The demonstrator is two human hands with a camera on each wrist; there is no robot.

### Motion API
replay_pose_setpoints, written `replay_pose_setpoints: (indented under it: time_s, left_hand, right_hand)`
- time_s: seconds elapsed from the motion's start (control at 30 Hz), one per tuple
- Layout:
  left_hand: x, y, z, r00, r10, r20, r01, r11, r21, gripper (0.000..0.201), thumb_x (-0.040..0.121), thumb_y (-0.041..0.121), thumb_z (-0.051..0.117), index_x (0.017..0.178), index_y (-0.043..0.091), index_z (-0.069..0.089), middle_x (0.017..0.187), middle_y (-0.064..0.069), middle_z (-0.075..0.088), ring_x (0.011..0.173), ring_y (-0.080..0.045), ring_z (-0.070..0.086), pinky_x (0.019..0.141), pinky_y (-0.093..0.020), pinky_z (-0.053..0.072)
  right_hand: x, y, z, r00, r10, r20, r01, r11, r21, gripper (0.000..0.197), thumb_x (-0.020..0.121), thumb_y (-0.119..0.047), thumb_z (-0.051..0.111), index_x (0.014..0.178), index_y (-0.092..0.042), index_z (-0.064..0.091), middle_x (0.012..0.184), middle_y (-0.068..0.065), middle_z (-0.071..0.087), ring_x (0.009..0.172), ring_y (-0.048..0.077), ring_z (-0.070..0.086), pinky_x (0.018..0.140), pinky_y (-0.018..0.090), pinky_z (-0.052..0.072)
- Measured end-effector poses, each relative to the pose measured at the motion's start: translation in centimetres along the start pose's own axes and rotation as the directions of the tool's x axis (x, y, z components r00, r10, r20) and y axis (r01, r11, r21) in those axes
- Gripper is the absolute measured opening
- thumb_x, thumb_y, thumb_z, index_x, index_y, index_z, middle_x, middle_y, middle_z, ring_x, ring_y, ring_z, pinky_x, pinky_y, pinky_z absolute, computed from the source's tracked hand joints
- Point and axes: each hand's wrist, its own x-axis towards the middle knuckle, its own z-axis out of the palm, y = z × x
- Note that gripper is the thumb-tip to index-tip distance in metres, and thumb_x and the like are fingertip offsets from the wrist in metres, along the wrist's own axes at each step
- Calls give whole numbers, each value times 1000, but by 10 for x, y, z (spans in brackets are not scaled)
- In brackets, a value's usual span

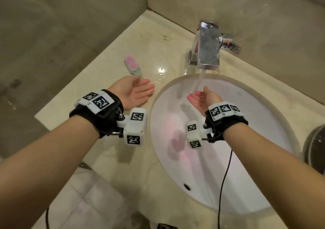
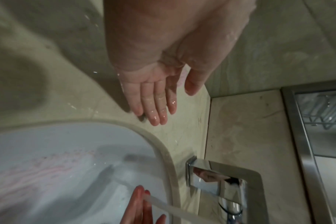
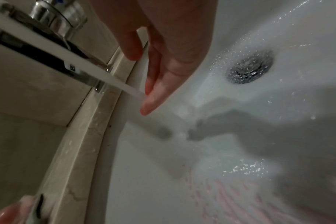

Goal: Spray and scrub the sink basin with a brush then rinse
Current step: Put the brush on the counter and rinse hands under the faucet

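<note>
Stage: rinse, by judgement. Water runs from the faucet (image 1: 209, 44), the brush (image 1: 131, 65) is set down, and no spray bottle shows in any view. Spraying and scrubbing look finished; what is left appears to be flushing the basin walls and shutting off the water.

Item 1, sink basin (image 1: 246, 184): white oval bowl set under a beige stone worktop (image 1: 123, 40). Wet, with droplets across the inner wall in the right wrist view. The metal drain (image 3: 249, 66) sits open, beaded with water. A faint pink tint lies on the near wall; you cannot tell whether it is residue or a reflection.

Item 2, brush: pink bristles face up, pale green handle, lying on the worktop left of the basin, its handle end just beyond your left hand.

Item 3, water stream (image 1: 199, 81): a steady, narrow column falling from the faucet spout onto your right fingertips.

Item 4, your left hand (image 1: 135, 91): palm up over the worktop beside the basin rim, fingers (image 2: 153, 103) straight, together and wet, holding nothing.

Item 5, your right hand (image 1: 202, 96): over the basin, palm turned up, fingers (image 3: 157, 91) extended and loosely cupped under the stream, holding nothing.

Item 6, dark round object (image 1: 314, 146): at the right edge, partly out of view, unidentified.
</note>
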Motion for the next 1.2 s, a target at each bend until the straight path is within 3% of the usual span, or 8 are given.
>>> replay_pose_setpoints:
  time_s: [0.27, 0.47, 0.67, 0.8, 0.9, 1.0, 1.1, 1.2]
  left_hand:
    - [-10, -20, -18, 999, -14, -30, 13, 999, -34, 31, 100, 29, 35, 93, 10, 59, 97, -5, 65, 88, -16, 61, 98, -31, 39]
    - [-12, -31, -23, 999, -9, -51, 7, 999, -38, 30, 100, 28, 37, 97, 8, 59, 99, -7, 65, 91, -16, 61, 97, -30, 41]
    - [-9, -36, -23, 997, 22, -76, -23, 1000, -17, 29, 100, 26, 37, 94, 10, 59, 98, -5, 65, 91, -13, 61, 95, -27, 42]
    - [-9, -39, -20, 993, 67, -99, -65, 998, 22, 27, 100, 24, 37, 90, 10, 59, 94, -3, 65, 89, -12, 61, 91, -25, 44]
    - [-10, -40, -18, 989, 85, -117, -79, 996, 50, 26, 100, 23, 39, 87, 11, 58, 92, -2, 65, 86, -11, 62, 85, -22, 45]
    - [-9, -40, -18, 989, 89, -121, -82, 995, 61, 25, 99, 22, 39, 86, 12, 57, 89, -2, 65, 85, -10, 61, 85, -21, 45]
    - [-9, -41, -19, 987, 90, -134, -82, 995, 60, 25, 99, 22, 39, 86, 12, 59, 75, 1, 70, 82, -9, 63, 82, -21, 47]
    - [-8, -43, -19, 984, 101, -148, -92, 994, 66, 25, 99, 22, 40, 87, 12, 59, 66, 3, 71, 80, -8, 64, 76, -20, 49]
  right_hand:
    - [6, 0, 15, 976, 71, 206, -80, 996, 38, 47, 104, -26, 28, 134, 8, 38, 137, 23, 47, 123, 31, 51, 77, 32, 53]
    - [-4, 19, 0, 927, 305, 221, -159, 849, -503, 47, 101, -30, 36, 100, 10, 59, 99, 26, 64, 79, 31, 68, 65, 31, 60]
    - [13, 10, -17, 995, -8, 95, 21, 991, -134, 46, 103, -30, 32, 112, 10, 54, 110, 23, 60, 106, 31, 61, 98, 38, 48]
    - [3, 8, -8, 967, -28, 254, 36, 999, -26, 44, 103, -30, 30, 103, 7, 55, 106, 21, 63, 95, 28, 64, 89, 34, 53]
    - [-11, 21, -2, 878, 183, 442, -71, 964, -258, 43, 102, -26, 32, 102, 8, 59, 98, 22, 67, 91, 29, 67, 82, 33, 56]
    - [-19, 43, -7, 797, 491, 353, -119, 699, -705, 40, 101, -24, 36, 95, 5, 63, 84, 18, 71, 76, 24, 71, 74, 31, 59]
    - [-13, 58, -19, 888, 439, 139, -115, 503, -856, 41, 101, -24, 37, 82, 3, 61, 80, 17, 66, 55, 19, 67, 60, 27, 58]
    - [2, 54, -32, 975, 214, 66, -86, 631, -771, 44, 102, -28, 36, 77, 0, 57, 78, 17, 62, 43, 16, 63, 46, 22, 54]
